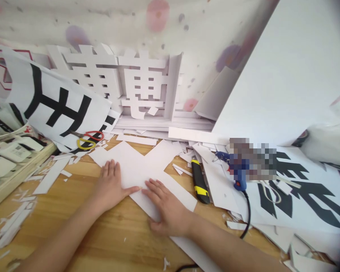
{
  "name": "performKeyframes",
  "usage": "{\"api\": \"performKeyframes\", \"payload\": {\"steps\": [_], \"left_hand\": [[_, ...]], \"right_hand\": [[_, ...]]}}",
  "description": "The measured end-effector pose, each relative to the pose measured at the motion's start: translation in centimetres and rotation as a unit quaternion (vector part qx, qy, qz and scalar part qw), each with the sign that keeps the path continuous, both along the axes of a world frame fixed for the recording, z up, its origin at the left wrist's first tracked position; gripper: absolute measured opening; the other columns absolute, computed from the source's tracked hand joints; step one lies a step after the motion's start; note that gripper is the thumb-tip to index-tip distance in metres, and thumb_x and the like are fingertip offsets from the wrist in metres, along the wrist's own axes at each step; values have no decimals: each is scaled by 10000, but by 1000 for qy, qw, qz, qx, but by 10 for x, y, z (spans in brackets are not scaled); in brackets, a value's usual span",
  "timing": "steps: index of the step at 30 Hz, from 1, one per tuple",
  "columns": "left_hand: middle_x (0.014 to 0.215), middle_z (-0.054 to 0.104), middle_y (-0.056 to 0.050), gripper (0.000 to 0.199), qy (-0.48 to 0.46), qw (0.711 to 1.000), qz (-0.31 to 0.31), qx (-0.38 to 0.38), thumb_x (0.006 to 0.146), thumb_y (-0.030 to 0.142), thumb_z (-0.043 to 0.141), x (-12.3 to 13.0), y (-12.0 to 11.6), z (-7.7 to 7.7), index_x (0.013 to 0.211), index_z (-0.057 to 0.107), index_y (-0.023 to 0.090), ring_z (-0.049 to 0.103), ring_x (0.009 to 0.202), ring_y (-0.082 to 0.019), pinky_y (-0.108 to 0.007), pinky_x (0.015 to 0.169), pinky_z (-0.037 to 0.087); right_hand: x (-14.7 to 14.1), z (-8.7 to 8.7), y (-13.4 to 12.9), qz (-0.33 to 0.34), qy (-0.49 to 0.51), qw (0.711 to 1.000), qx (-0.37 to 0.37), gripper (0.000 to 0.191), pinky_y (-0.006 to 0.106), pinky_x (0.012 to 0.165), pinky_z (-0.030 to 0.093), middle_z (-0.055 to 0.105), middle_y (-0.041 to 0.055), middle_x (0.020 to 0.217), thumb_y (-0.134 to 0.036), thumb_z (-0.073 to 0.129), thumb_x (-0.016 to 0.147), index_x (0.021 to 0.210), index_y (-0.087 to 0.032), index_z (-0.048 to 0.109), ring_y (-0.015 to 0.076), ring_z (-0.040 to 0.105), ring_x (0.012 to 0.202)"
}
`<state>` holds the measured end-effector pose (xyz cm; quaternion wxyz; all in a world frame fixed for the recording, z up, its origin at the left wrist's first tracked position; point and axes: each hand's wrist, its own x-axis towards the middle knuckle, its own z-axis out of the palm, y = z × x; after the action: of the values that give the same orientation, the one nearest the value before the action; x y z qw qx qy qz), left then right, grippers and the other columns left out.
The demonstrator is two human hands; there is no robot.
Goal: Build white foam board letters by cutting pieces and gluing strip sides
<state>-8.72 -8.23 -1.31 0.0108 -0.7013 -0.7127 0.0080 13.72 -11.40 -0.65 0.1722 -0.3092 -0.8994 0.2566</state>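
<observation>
A large white cut-out piece of board, with angled arms spreading outward, lies flat on the wooden table. My left hand rests on its left side, palm down with the fingers spread and the thumb pointing right. Pressed flat near the middle of the same piece is my right hand, fingers stretched toward the far left. Neither hand grips anything. To the right of the board lies a black and yellow utility knife. Beyond it is a blue glue gun, partly blurred out, with a black cord.
Scissors with red and yellow handles lie at the far left. White cut-out characters lean against the patterned curtain. Printed sheets stand at left, others lie at right. A wooden tray borders the left; white scraps litter the table.
</observation>
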Motion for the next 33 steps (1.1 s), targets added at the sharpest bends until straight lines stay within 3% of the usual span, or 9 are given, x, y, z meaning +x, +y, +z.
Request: {"api": "performKeyframes", "payload": {"steps": [3,5,7,12,19,23,33], "left_hand": [[1433,178,-302,1243,-3,1000,10,-13,536,837,384,3,0,3,1346,238,-95,104,1354,-379,-458,1095,142],[1440,171,-292,1244,-11,1000,15,-19,537,842,376,4,-1,4,1353,229,-86,97,1358,-371,-448,1095,137],[1443,167,-290,1254,-17,999,17,-21,530,847,377,4,-1,5,1356,224,-84,94,1359,-370,-442,1094,136],[1443,157,-298,1259,-17,1000,15,-19,528,853,365,5,-2,6,1357,216,-82,92,1360,-372,-436,1091,134],[1438,180,-299,1251,-15,1000,14,-12,525,851,369,5,-2,5,1354,232,-75,120,1353,-379,-433,1086,140],[1436,183,-300,1246,-18,1000,15,-13,528,843,388,5,-1,4,1348,239,-82,125,1352,-382,-436,1086,143],[1442,169,-296,1238,-19,1000,14,-15,540,841,376,5,-2,6,1350,234,-85,104,1357,-376,-430,1090,141]], "right_hand": [[9,10,3,-40,36,996,-78,650,396,1079,257,390,169,1383,-245,514,751,1343,-59,319,208,324,1294],[17,17,3,-69,39,990,-121,523,367,1041,334,454,131,1337,-253,448,824,1321,-117,358,180,424,1224],[26,23,0,-69,33,990,-115,428,360,1035,346,471,99,1323,-264,447,845,1263,-171,433,174,442,1207],[42,24,-20,-43,-33,998,-45,491,384,1059,309,366,125,1403,-258,524,809,1282,-163,434,210,314,1301],[50,4,-42,-10,-85,996,0,704,464,1094,194,204,119,1485,-242,589,710,1360,-143,337,251,57,1374],[52,-1,-46,-15,-92,995,20,725,476,1099,162,170,114,1495,-160,539,686,1372,-129,308,242,31,1375],[52,-7,-46,-5,-94,995,19,765,489,1097,134,122,137,1501,-141,533,661,1384,-114,287,250,-6,1373]]}}
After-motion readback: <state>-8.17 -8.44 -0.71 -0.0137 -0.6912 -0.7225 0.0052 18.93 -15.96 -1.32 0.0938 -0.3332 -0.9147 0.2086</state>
